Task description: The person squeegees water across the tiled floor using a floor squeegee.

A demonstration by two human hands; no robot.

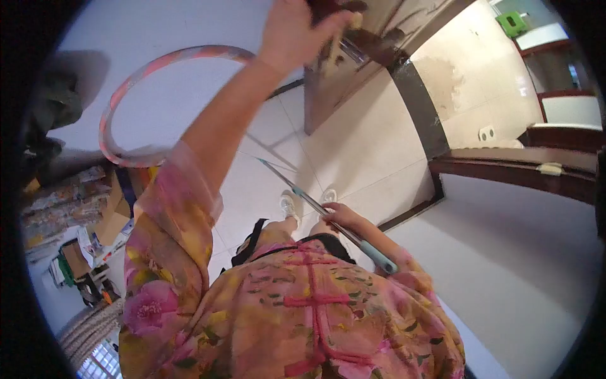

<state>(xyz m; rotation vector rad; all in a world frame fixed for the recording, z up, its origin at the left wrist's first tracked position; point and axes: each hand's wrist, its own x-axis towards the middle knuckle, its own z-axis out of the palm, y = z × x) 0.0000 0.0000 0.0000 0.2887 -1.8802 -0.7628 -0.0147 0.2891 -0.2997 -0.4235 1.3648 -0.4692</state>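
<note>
Slantwise, the pole (309,200) lies with its thick end beside the right forearm and its shaft running forward and left over the floor (360,151), passing above the shoes (288,205); its far end is too faint to make out. The right hand (341,216), the nearer one, is closed round the shaft. Farther forward, the left hand (297,35) reaches to the door (338,91), thumb spread; whether it grips anything cannot be told. Floor stretches from the shoes to the door's lower corner, a dark strip (420,107) edging it rightward; beyond the left forearm is a hoop (115,98).
</note>
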